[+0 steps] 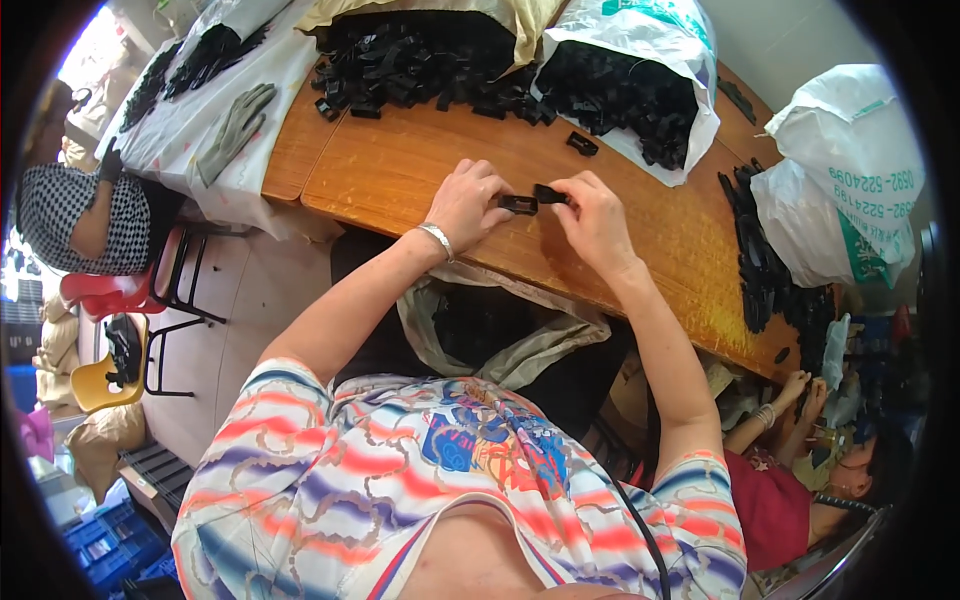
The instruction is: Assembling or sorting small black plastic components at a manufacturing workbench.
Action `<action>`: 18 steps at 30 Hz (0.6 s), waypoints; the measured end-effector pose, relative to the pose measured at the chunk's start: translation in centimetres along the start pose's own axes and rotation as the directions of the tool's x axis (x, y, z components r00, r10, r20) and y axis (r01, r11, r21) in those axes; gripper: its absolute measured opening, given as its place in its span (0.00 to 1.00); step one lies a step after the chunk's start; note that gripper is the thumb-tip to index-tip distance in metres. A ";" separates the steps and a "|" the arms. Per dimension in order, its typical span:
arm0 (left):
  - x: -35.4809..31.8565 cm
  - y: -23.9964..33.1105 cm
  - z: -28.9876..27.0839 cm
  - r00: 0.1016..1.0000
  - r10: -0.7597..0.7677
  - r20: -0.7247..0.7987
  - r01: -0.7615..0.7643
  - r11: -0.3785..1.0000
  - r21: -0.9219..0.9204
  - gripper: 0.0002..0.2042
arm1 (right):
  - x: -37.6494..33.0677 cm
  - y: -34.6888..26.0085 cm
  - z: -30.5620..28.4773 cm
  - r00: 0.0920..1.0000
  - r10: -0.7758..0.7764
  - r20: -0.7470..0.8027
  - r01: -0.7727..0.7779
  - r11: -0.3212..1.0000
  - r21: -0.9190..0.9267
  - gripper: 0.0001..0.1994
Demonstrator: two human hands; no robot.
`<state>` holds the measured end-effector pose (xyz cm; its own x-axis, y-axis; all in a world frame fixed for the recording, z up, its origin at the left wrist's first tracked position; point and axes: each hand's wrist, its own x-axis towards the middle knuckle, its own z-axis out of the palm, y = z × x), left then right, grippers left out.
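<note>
Above the near edge of the wooden table (390, 165), my left hand (468, 203) pinches a small black plastic part (518, 205) shaped like a short hollow block. Close by on its right, my right hand (598, 222) grips another black plastic piece (549, 194) between thumb and fingers. The two pieces are almost end to end; whether they touch I cannot tell. A single loose black part (582, 144) lies on the table just beyond my right hand. Below the table edge, an open pale bag (428, 335) with dark contents sits at my lap.
Black parts (400, 65) spill from a tan bag (530, 30) at the back; a white bag (690, 100) holds more. Long black strips (760, 270) lie at right beside another white bag (840, 170). A grey glove (235, 130) rests at left. Co-workers sit at left (85, 215) and right (775, 500).
</note>
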<state>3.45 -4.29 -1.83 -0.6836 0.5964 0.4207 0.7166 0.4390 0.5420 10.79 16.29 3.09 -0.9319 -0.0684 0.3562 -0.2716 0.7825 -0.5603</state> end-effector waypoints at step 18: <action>0.5 -0.5 0.0 0.999 0.017 0.047 -0.015 0.999 -0.044 0.08 | -0.8 -0.1 4.1 0.953 -0.282 0.108 0.300 0.843 -0.447 0.12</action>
<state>2.82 -4.20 -1.91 -0.6637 0.6351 0.3952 0.7201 0.3995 0.5673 10.58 13.68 -0.19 -0.8379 -0.3524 0.4167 -0.4005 0.9158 -0.0309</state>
